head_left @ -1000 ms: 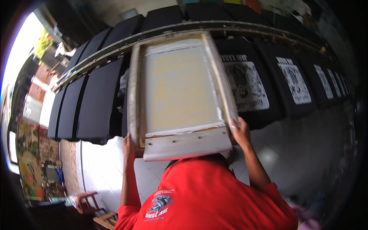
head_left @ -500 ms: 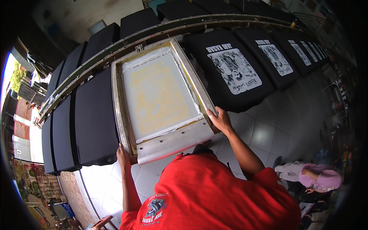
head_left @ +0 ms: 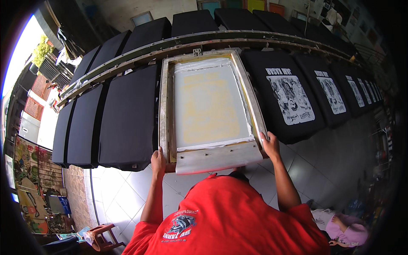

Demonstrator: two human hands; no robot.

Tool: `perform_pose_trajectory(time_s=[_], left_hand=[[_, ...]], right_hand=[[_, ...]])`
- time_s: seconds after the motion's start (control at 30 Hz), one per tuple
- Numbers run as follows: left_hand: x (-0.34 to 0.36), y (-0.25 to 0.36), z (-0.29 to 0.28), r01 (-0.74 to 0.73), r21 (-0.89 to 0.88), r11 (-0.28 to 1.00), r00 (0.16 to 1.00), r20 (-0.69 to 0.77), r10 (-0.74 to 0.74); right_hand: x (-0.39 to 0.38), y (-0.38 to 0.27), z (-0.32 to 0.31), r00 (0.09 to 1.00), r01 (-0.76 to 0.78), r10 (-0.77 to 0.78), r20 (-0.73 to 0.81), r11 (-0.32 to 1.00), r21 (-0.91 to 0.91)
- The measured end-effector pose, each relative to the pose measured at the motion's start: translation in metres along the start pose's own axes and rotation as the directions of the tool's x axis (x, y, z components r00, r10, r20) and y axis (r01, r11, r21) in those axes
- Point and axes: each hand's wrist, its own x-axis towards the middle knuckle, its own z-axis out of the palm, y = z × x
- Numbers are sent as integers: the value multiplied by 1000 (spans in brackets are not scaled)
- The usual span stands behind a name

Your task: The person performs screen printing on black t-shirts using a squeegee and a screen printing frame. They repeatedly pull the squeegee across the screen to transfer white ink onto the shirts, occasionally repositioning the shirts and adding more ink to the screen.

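A wooden-looking silk-screen frame (head_left: 165, 102) with pale mesh and a yellowish faded pattern (head_left: 208, 108) lies across a platen, its far end at a small metal bracket (head_left: 197, 52) on the rail. A plain pale strip (head_left: 219, 163) spans its near end. My left hand (head_left: 157, 159) grips the frame's near left corner; my right hand (head_left: 270, 144) grips its right side near the bottom. Plain black fabric-covered boards (head_left: 125, 114) stand to the left; boards with black shirts bearing white prints (head_left: 290, 100) stand to the right.
Long metal rails (head_left: 140, 61) run behind the frame, with another row of black boards (head_left: 189, 21) beyond. A red stool (head_left: 100, 238) stands at lower left. A person in pink (head_left: 352, 229) is at lower right. A tiled floor (head_left: 119, 195) shows below.
The view has tilted and swung back, so the frame appears straighter and farther right than half a second ago. Both hands keep their grip. The person in pink now shows lower in the picture.
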Motion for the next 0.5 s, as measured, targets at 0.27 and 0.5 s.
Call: perform_pose_trajectory(time_s=[0.27, 0.5], left_hand=[[-3, 9, 14, -16, 50, 999, 1000, 6, 16], [1, 3, 17, 7, 153, 988, 1000, 15, -10]], right_hand=[[10, 11, -4, 999, 1, -1, -54, 1000, 0], [16, 34, 16, 969, 173, -161, -185, 984, 50]])
